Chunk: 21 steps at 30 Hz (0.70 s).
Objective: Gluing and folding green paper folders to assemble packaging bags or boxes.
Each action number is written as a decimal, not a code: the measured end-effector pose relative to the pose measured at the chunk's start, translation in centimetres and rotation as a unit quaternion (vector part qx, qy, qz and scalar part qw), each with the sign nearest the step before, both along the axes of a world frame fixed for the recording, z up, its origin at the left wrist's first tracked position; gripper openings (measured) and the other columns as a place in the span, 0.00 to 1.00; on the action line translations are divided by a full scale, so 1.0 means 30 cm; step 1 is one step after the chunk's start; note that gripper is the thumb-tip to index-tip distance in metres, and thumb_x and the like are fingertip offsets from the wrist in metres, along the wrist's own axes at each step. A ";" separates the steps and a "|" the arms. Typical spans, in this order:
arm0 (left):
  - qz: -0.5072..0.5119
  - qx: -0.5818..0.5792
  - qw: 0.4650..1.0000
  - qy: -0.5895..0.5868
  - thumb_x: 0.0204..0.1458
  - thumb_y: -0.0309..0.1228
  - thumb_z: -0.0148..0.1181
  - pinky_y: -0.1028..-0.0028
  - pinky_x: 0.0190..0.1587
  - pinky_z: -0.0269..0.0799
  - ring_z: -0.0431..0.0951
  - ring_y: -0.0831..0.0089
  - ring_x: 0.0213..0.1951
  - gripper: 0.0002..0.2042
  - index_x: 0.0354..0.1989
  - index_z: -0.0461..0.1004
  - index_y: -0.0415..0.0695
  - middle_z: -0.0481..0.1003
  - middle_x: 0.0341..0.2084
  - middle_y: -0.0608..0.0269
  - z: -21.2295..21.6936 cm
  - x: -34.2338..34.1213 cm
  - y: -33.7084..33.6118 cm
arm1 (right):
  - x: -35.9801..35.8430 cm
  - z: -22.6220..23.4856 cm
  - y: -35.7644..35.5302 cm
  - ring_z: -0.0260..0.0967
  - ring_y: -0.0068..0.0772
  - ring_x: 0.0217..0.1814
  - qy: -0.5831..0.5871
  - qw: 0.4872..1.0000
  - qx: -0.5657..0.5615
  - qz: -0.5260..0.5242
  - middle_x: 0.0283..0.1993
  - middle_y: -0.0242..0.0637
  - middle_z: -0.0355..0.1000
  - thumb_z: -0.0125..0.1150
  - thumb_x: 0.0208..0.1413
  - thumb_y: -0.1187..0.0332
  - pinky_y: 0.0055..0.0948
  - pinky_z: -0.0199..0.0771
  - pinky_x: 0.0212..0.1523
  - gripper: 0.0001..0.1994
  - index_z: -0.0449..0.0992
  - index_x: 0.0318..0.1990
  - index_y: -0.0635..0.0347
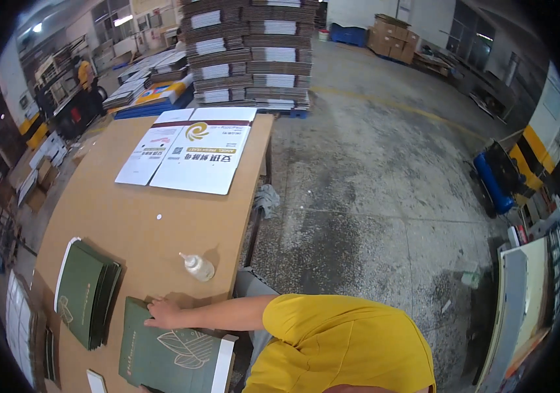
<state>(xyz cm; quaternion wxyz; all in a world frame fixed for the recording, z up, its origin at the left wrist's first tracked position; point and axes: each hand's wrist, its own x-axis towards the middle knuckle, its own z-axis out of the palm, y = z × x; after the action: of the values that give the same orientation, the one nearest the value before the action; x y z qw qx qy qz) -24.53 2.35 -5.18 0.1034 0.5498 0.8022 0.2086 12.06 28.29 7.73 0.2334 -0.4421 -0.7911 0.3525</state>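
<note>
Green flat packaging piece point(155, 359) of folded card, printed with pale leaf outlines and edged in white along its right end, directly beneath the bare right hand point(167, 315) and spreading from there toward the body. Fingers laid over the far edge of the card; pinching it or merely resting on it, cannot tell. Nearer the body from that hand, at the lower rim of view, just a fingertip of the left hand point(142, 389), grip too hidden to tell. To the left of the right hand, apart from the card beneath it, a pile of dark-green card pieces point(83, 288) with a white edge on its far-left side. Beyond the hand and a little to its right, a small translucent plastic bottle point(199, 268) with a pointed nozzle. Farther ahead of the hand, a small round white disc point(159, 217); past that, white printed cardboard panels point(205, 167) with a golden swirl, toward the far end of the tan tabletop point(110, 209). Left of the hand and nearer the body, a narrow white piece point(95, 381). Well beyond the hand, off the table, a tall stack of flattened brown cartons point(247, 52).
</note>
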 end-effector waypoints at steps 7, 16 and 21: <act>0.275 -0.194 0.919 -0.207 0.51 0.62 0.48 0.71 0.63 0.53 0.62 0.64 0.60 0.42 0.63 0.54 0.37 0.63 0.58 0.53 0.031 0.149 0.198 | 0.009 -0.049 0.073 0.68 0.52 0.49 -0.023 0.998 -0.052 -0.027 0.45 0.52 0.69 0.57 0.52 0.48 0.46 0.70 0.48 0.25 0.74 0.35 0.69; 0.267 0.117 0.952 -0.099 0.61 0.43 0.42 0.59 0.39 0.68 0.74 0.48 0.35 0.23 0.39 0.73 0.30 0.75 0.32 0.41 0.314 0.572 0.248 | -0.033 -0.067 0.041 0.71 0.50 0.43 -0.103 0.993 0.037 -0.050 0.40 0.48 0.71 0.57 0.52 0.55 0.46 0.73 0.43 0.19 0.73 0.37 0.66; 0.266 0.113 0.954 -0.075 0.61 0.42 0.43 0.58 0.34 0.67 0.74 0.48 0.30 0.21 0.35 0.74 0.34 0.74 0.26 0.43 0.310 0.577 0.237 | -0.046 -0.022 0.073 0.68 0.50 0.50 -0.157 0.986 -0.025 -0.041 0.47 0.51 0.69 0.54 0.54 0.53 0.45 0.72 0.48 0.22 0.69 0.43 0.66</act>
<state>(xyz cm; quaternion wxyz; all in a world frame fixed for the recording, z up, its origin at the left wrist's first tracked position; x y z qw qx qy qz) -7.21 9.47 4.12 0.0412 0.3072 0.8808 0.3580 10.67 30.48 7.07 0.1095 -0.5293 -0.7903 0.2884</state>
